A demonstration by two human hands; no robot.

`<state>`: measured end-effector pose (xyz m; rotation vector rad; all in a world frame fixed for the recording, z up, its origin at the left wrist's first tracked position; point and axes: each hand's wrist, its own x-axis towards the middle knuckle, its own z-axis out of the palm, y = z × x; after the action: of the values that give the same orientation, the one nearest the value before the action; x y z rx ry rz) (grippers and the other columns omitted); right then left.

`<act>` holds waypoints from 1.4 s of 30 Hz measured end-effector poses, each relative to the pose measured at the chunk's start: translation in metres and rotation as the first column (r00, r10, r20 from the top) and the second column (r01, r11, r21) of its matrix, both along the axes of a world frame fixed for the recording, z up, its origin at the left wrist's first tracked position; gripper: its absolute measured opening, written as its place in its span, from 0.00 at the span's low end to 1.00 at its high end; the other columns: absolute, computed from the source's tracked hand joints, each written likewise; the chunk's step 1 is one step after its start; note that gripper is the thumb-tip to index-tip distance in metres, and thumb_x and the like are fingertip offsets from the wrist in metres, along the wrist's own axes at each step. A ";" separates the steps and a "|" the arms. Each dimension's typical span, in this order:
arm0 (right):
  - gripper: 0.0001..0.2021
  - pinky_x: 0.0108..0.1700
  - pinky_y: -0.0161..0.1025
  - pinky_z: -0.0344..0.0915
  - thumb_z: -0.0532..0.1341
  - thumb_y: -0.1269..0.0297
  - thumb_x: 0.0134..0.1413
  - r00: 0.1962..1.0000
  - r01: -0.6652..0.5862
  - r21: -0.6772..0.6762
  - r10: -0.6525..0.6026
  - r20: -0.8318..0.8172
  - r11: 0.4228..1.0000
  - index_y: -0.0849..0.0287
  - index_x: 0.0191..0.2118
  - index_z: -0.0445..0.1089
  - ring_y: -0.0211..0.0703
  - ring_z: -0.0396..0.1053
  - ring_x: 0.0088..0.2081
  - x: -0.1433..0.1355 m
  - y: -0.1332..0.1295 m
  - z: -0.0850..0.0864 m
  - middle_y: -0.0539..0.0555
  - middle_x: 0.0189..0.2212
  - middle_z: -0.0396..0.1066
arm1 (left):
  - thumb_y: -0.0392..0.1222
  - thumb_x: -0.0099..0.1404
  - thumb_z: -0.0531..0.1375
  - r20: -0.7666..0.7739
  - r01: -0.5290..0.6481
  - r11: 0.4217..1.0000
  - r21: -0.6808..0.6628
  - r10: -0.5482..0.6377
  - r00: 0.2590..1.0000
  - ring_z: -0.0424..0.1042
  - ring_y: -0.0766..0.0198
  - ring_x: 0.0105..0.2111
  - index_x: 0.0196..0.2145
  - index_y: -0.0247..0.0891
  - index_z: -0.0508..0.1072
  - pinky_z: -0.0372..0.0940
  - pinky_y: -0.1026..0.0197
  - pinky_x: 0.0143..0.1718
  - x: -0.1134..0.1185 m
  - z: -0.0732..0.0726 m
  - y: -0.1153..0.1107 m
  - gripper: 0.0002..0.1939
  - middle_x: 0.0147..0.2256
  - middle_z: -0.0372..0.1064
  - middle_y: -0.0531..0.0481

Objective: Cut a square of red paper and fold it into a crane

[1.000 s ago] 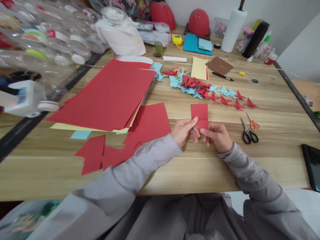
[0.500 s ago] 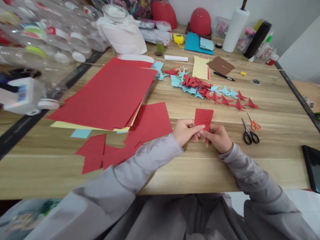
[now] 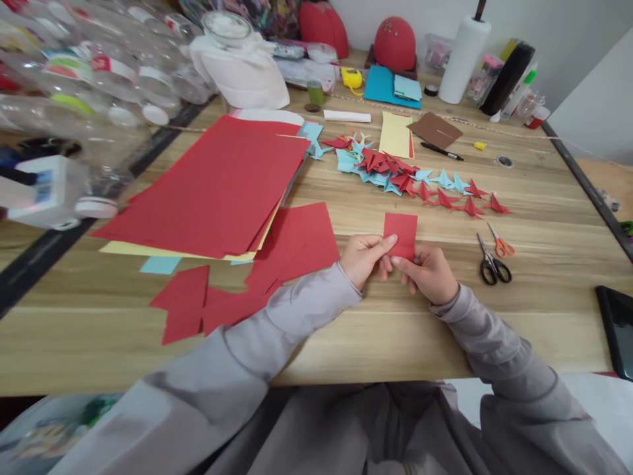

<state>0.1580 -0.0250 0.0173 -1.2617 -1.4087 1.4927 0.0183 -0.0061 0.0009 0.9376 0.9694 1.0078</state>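
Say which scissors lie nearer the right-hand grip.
The black-handled scissors: the larger-looking pair, lying between the right-hand grip and the orange-handled scissors, which sit slightly farther right and farther from the person.

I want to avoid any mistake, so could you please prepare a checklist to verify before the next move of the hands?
1. Small red paper held by left hand and right hand: ok.
2. Its lower edge straight: cannot tell; fingers partly hide it.
3. Black scissors and orange scissors apart from both hands: ok, they lie to the right.
4. Folded paper figures apart from the hands: ok, they lie farther back.
5. Left sleeve not touching loose red pieces: cannot tell; it overlaps them in this view.
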 end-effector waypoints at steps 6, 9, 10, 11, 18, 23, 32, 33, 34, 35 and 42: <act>0.20 0.11 0.29 0.47 0.60 0.45 0.46 0.998 -0.024 0.033 0.021 0.067 0.999 0.60 0.23 0.67 0.29 0.51 0.09 0.001 0.000 -0.002 0.43 0.08 0.57 | 0.58 0.49 0.64 0.022 -0.038 0.999 0.003 0.038 0.999 0.58 0.73 0.08 0.12 0.34 0.64 0.51 0.68 0.10 0.001 0.000 0.001 0.25 0.11 0.62 0.53; 0.21 0.12 0.30 0.46 0.59 0.45 0.47 0.997 -0.028 0.055 0.024 0.072 0.998 0.59 0.19 0.66 0.29 0.49 0.10 0.001 0.000 -0.006 0.43 0.07 0.53 | 0.58 0.50 0.64 0.037 -0.051 0.999 -0.004 0.051 0.998 0.58 0.74 0.08 0.12 0.34 0.63 0.51 0.68 0.10 0.001 0.001 0.002 0.25 0.11 0.62 0.54; 0.22 0.12 0.30 0.45 0.60 0.44 0.47 0.997 -0.029 0.055 0.025 0.075 0.998 0.59 0.18 0.64 0.29 0.49 0.10 0.001 0.001 -0.007 0.43 0.07 0.52 | 0.58 0.49 0.64 0.046 -0.055 0.998 -0.011 0.055 0.997 0.58 0.73 0.08 0.12 0.34 0.63 0.51 0.68 0.10 0.001 0.001 0.002 0.25 0.11 0.62 0.54; 0.23 0.12 0.30 0.44 0.60 0.44 0.46 0.997 -0.025 0.053 0.021 0.081 0.998 0.59 0.16 0.63 0.28 0.48 0.10 0.001 0.001 -0.007 0.43 0.07 0.52 | 0.58 0.49 0.64 0.055 -0.060 0.998 -0.018 0.061 0.997 0.58 0.73 0.08 0.12 0.34 0.63 0.51 0.68 0.10 0.001 0.001 0.002 0.25 0.11 0.62 0.53; 0.24 0.13 0.29 0.46 0.59 0.42 0.45 0.988 -0.097 0.027 0.093 0.121 0.995 0.60 0.19 0.60 0.28 0.53 0.11 0.003 0.002 -0.006 0.44 0.10 0.58 | 0.57 0.49 0.64 0.096 -0.105 0.994 -0.038 0.108 0.990 0.57 0.73 0.08 0.12 0.33 0.64 0.48 0.69 0.10 0.000 0.003 0.003 0.25 0.09 0.60 0.54; 0.24 0.15 0.30 0.44 0.56 0.44 0.49 0.982 -0.122 0.147 0.098 0.163 0.982 0.59 0.16 0.57 0.27 0.48 0.13 0.003 0.002 -0.005 0.43 0.09 0.53 | 0.59 0.47 0.65 0.099 -0.081 0.996 -0.047 0.086 0.991 0.57 0.72 0.07 0.11 0.34 0.64 0.47 0.68 0.09 0.000 0.004 0.002 0.26 0.10 0.61 0.53; 0.24 0.13 0.29 0.46 0.58 0.43 0.48 0.991 -0.067 0.058 0.059 0.118 0.996 0.60 0.16 0.59 0.27 0.50 0.10 0.004 0.002 -0.007 0.44 0.08 0.55 | 0.55 0.44 0.67 0.101 -0.076 0.996 -0.040 0.079 0.992 0.59 0.73 0.09 0.14 0.33 0.65 0.52 0.69 0.10 0.001 0.001 0.004 0.23 0.12 0.64 0.54; 0.24 0.12 0.29 0.46 0.57 0.44 0.48 0.991 -0.076 0.045 0.071 0.112 0.996 0.60 0.18 0.61 0.28 0.51 0.10 0.004 0.002 -0.007 0.44 0.08 0.56 | 0.52 0.43 0.69 0.099 -0.061 0.998 -0.024 0.063 0.993 0.60 0.73 0.10 0.15 0.33 0.65 0.53 0.69 0.11 0.001 0.000 0.004 0.21 0.12 0.64 0.55; 0.23 0.12 0.28 0.47 0.58 0.44 0.49 0.991 -0.088 0.035 0.084 0.103 0.995 0.61 0.19 0.63 0.28 0.52 0.10 0.004 0.002 -0.007 0.44 0.09 0.57 | 0.50 0.41 0.70 0.096 -0.046 0.999 -0.008 0.047 0.994 0.61 0.73 0.10 0.16 0.33 0.65 0.54 0.69 0.12 0.001 -0.001 0.004 0.20 0.13 0.64 0.55; 0.22 0.12 0.28 0.49 0.58 0.45 0.49 0.991 -0.102 0.029 0.099 0.085 0.994 0.61 0.21 0.64 0.28 0.53 0.11 0.004 0.002 -0.007 0.44 0.10 0.59 | 0.48 0.40 0.71 0.090 -0.033 0.999 0.008 0.032 0.995 0.61 0.72 0.11 0.16 0.33 0.66 0.55 0.69 0.12 0.001 -0.002 0.003 0.19 0.13 0.65 0.55; 0.17 0.15 0.27 0.59 0.64 0.50 0.45 0.987 -0.156 0.019 0.157 -0.046 0.988 0.62 0.29 0.68 0.28 0.59 0.14 0.004 0.003 -0.007 0.46 0.17 0.66 | 0.48 0.44 0.69 0.042 0.072 0.997 0.014 -0.072 0.997 0.63 0.70 0.12 0.20 0.31 0.71 0.56 0.67 0.12 -0.002 -0.002 0.002 0.17 0.14 0.67 0.51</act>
<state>0.1618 -0.0217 0.0100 -1.1204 -1.5143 1.6023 0.0161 -0.0037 -0.0013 0.9518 0.8891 0.9701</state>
